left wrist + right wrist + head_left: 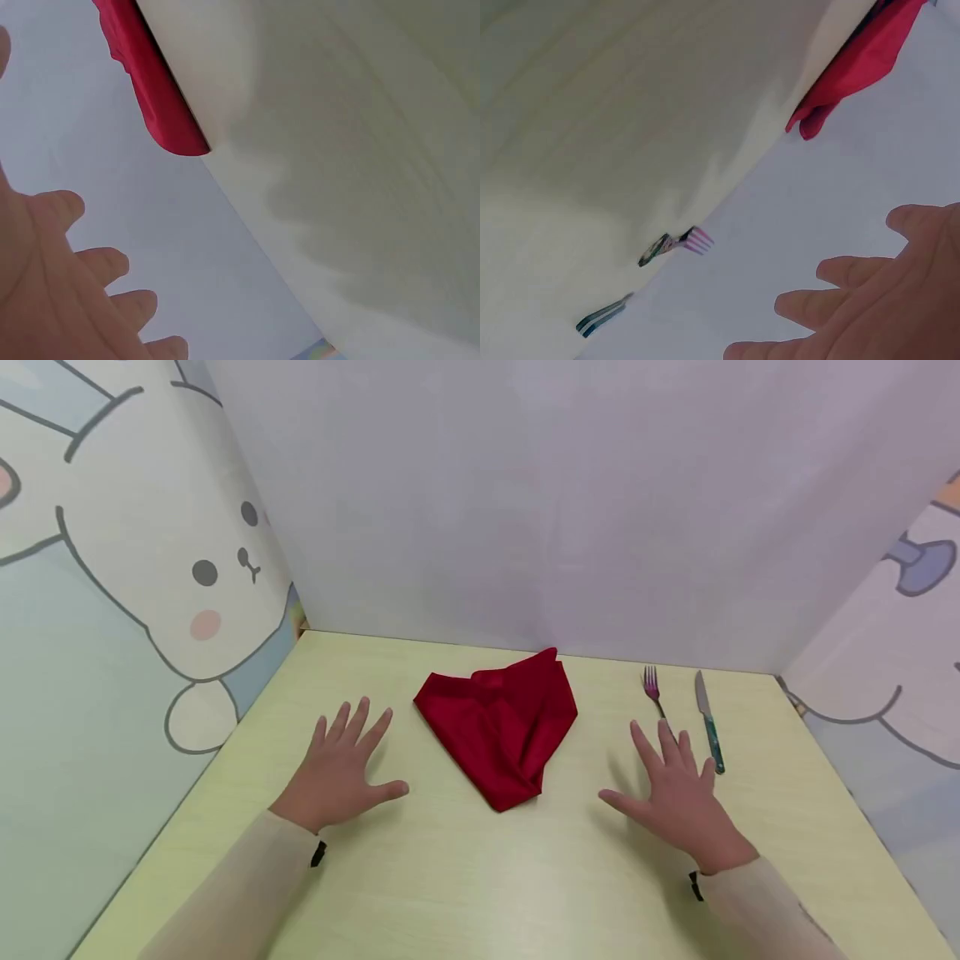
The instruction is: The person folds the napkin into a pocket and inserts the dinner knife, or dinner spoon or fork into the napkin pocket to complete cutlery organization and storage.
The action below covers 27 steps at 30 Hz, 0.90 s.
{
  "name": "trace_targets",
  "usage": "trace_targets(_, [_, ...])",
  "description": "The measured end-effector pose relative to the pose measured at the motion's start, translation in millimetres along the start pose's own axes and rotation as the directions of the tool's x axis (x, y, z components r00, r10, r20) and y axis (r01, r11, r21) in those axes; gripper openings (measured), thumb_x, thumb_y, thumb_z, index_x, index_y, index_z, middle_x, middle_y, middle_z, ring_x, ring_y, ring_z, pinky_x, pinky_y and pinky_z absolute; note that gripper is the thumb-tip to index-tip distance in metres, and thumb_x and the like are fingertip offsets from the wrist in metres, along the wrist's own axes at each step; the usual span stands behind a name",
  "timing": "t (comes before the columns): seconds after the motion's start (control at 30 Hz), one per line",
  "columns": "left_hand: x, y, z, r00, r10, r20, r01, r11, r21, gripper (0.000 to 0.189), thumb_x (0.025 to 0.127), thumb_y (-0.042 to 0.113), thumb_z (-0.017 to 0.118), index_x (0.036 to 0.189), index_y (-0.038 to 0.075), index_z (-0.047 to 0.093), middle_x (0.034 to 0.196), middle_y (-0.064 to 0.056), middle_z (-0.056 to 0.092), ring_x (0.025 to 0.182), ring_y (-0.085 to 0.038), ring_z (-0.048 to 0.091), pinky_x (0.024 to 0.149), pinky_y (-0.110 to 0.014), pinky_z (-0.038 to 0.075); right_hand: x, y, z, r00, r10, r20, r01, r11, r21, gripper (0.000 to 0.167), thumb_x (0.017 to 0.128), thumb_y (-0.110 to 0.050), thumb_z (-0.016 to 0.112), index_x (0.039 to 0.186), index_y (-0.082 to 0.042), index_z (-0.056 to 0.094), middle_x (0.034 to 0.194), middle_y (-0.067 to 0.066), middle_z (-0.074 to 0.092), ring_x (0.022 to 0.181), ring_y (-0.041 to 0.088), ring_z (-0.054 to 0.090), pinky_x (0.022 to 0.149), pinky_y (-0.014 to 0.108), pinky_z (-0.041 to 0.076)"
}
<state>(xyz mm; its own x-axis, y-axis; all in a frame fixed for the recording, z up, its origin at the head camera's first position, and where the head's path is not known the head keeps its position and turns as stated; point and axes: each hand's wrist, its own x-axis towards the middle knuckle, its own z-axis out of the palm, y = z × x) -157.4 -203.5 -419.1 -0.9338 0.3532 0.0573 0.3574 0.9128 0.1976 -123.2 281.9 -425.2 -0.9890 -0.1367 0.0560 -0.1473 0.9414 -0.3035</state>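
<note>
A folded red cloth napkin [487, 727] lies on the table between the two hands, its narrow end toward the person. To its left, my left hand [341, 768] hovers palm down over the table with fingers spread, holding nothing. On the other side my right hand [678, 797] is likewise spread and holds nothing. Just beyond its fingers lies a fork [652, 683], its handle partly hidden behind them. A table knife [709, 722] with a dark green handle rests to the right of the fork. Both wrist views show the napkin [161, 97] apart from the hands.
The pale wooden table [465, 885] meets a plain light curtain [525, 510] at its back edge. Panels with cartoon animals, a white one on the left panel [172, 527], stand along both sides.
</note>
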Motion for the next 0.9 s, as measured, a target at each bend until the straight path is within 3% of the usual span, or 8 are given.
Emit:
trace_targets(0.17, [23.3,-3.6,0.8,0.996,0.057,0.062,-0.056,0.998,-0.012,0.108,0.087,0.076,0.062,0.167,0.02,0.017,0.172,-0.017,0.006,0.156,-0.044,0.002,0.122,-0.062,0.002,20.2,-8,5,0.999,-0.033,0.04,0.035,0.998,-0.044,0.119,0.08,-0.088,0.056,0.168,-0.022,0.011,0.167,0.029,0.009,0.148,0.062,0.006,0.102,0.087,0.006])
trace_targets(0.3, [44.3,-5.8,-1.0,0.988,0.108,0.107,-0.107,0.994,-0.012,0.11,0.086,0.078,0.061,0.167,0.02,0.015,0.172,-0.015,0.007,0.156,-0.041,0.004,0.124,-0.057,0.004,39.5,-14,3,0.994,-0.066,0.088,0.073,0.994,-0.076,0.118,0.081,-0.086,0.059,0.168,-0.021,0.014,0.167,0.029,0.013,0.148,0.061,0.01,0.105,0.085,0.009])
trace_targets(0.47, [73.7,3.3,-5.4,0.969,0.174,0.175,-0.164,0.984,-0.069,0.107,0.088,0.071,0.066,0.167,0.019,0.016,0.172,-0.013,0.009,0.157,-0.038,0.006,0.125,-0.053,0.006,66.6,-17,6,0.981,-0.112,0.159,0.123,0.99,-0.066,0.113,0.083,-0.076,0.067,0.167,-0.02,0.017,0.167,0.026,0.017,0.149,0.057,0.012,0.108,0.083,0.01])
trace_targets(0.6, [97.0,12.6,-6.6,0.964,0.207,0.168,-0.201,0.978,-0.054,0.101,0.089,0.063,0.07,0.166,0.019,0.022,0.17,-0.012,0.019,0.156,-0.033,0.015,0.126,-0.049,0.012,92.6,-12,13,0.969,-0.161,0.19,0.171,0.984,-0.038,0.11,0.084,-0.072,0.07,0.166,-0.016,0.021,0.163,0.025,0.028,0.149,0.051,0.022,0.112,0.077,0.017])
trace_targets(0.77, [117.8,25.4,-2.6,0.963,0.195,0.187,-0.19,0.981,-0.045,0.097,0.091,0.06,0.07,0.165,0.018,0.025,0.169,-0.012,0.024,0.155,-0.033,0.021,0.124,-0.048,0.019,118.4,-2,16,0.962,-0.154,0.223,0.158,0.987,0.0,0.105,0.088,-0.065,0.071,0.165,-0.015,0.023,0.16,0.022,0.033,0.145,0.045,0.033,0.113,0.065,0.033])
trace_targets(0.9, [127.2,32.1,-0.3,0.962,0.167,0.214,-0.157,0.985,-0.064,0.093,0.092,0.059,0.07,0.165,0.019,0.028,0.168,-0.012,0.027,0.153,-0.035,0.024,0.122,-0.049,0.027,129.3,-1,11,0.954,-0.193,0.23,0.186,0.981,0.052,0.093,0.092,-0.054,0.072,0.163,-0.01,0.03,0.159,0.021,0.036,0.145,0.043,0.034,0.115,0.061,0.033])
